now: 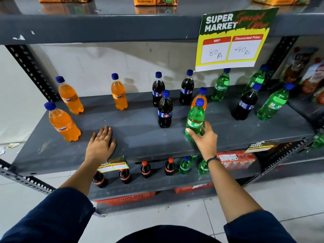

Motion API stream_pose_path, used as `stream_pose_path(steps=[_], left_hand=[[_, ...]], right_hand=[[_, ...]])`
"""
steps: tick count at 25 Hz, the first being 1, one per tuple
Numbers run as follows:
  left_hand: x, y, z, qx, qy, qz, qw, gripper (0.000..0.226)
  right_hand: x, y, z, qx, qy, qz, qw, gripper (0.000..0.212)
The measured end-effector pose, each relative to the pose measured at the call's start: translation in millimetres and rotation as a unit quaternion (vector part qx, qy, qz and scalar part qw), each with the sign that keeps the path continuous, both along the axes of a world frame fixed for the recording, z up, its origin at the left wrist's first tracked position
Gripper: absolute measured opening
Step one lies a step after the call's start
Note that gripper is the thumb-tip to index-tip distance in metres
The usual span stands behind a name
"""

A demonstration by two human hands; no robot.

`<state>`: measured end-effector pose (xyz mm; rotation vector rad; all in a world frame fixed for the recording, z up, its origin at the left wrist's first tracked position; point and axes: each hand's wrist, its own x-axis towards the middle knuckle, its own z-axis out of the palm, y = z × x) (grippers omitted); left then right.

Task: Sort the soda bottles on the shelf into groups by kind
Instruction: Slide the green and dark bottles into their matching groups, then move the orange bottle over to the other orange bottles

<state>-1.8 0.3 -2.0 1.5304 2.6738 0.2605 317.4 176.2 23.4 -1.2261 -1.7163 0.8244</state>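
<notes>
On the grey shelf (140, 137) stand blue-capped soda bottles. Three orange Fanta bottles (71, 97) are grouped at the left. A fourth orange bottle (199, 99) stands partly hidden behind a green Sprite bottle (195, 118), which my right hand (205, 139) grips near its base. Three dark cola bottles (165, 111) stand mid-shelf, and another cola bottle (246, 104) stands at the right. Other green Sprite bottles (220, 86) stand at the back right. My left hand (101, 142) rests flat on the shelf's front, fingers apart, holding nothing.
A yellow price sign (231, 48) hangs from the upper shelf over the right side. The lower shelf (157, 183) holds red-capped cola and green bottles and a red carton pack (236, 159). Perforated steel uprights (31, 71) flank the shelf. Sauce pouches (310, 76) stand far right.
</notes>
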Motion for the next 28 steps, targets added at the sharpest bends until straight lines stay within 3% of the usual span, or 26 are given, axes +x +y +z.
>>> stream_pose_path(steps=[6, 10, 16, 23, 28], left_hand=[[0.3, 0.7, -0.3, -0.001, 0.0, 0.002, 1.0, 0.057], [1.2, 0.3, 0.3, -0.002, 0.004, 0.005, 1.0, 0.057], [2.5, 1.0, -0.1, -0.007, 0.008, 0.013, 1.0, 0.057], [-1.3, 3.5, -2.8, 0.006, -0.004, 0.028, 1.0, 0.072], [-0.3, 4.2, -5.3, 0.007, 0.009, 0.034, 0.999, 0.077]], right_hand=[[7.6, -6.2, -2.0, -0.061, 0.097, 0.028, 0.993, 0.074], [17.5, 0.3, -5.5, -0.045, 0.121, -0.01, 0.992, 0.094], [31.9, 35.2, -0.3, -0.068, 0.13, -0.036, 0.989, 0.06], [31.8, 85.4, 8.0, -0.151, 0.062, 0.085, 0.983, 0.075], [16.4, 111.3, 16.2, -0.197, 0.025, 0.191, 0.961, 0.066]])
